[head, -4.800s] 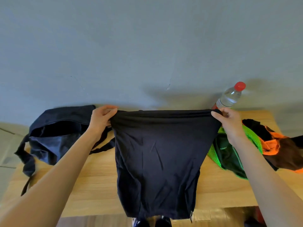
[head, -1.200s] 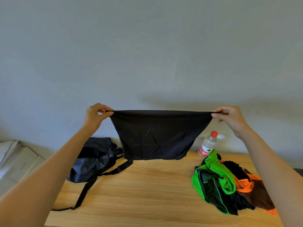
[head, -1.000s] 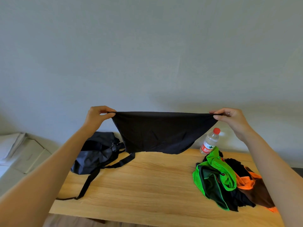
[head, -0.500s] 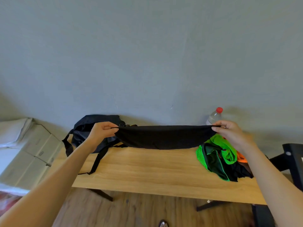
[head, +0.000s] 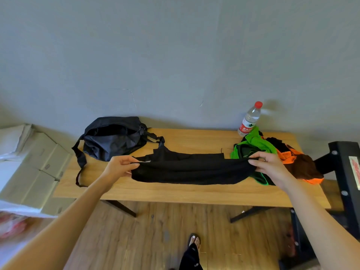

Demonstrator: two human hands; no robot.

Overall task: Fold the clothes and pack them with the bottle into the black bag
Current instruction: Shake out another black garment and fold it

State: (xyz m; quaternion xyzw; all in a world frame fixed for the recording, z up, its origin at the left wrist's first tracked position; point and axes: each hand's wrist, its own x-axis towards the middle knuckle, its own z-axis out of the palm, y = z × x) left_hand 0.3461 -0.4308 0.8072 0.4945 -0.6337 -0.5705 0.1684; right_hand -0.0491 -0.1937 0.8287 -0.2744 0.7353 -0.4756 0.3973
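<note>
The black bag (head: 114,140) was seen lying open at the table's (head: 175,193) left. The black garment (head: 191,171), stretched low over the tabletop, was pinched by the left hand (head: 121,167) and right hand (head: 269,167); the bottle (head: 250,119) stood behind the clothes pile (head: 272,152).

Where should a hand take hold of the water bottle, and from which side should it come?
Grip the water bottle round its clear body just above the red label. It stands upright at the table's back edge, close to the wall, and the clothes pile lies against its base in front. So come from above and the front, over the pile, probably with the right hand, once it is free.
</note>
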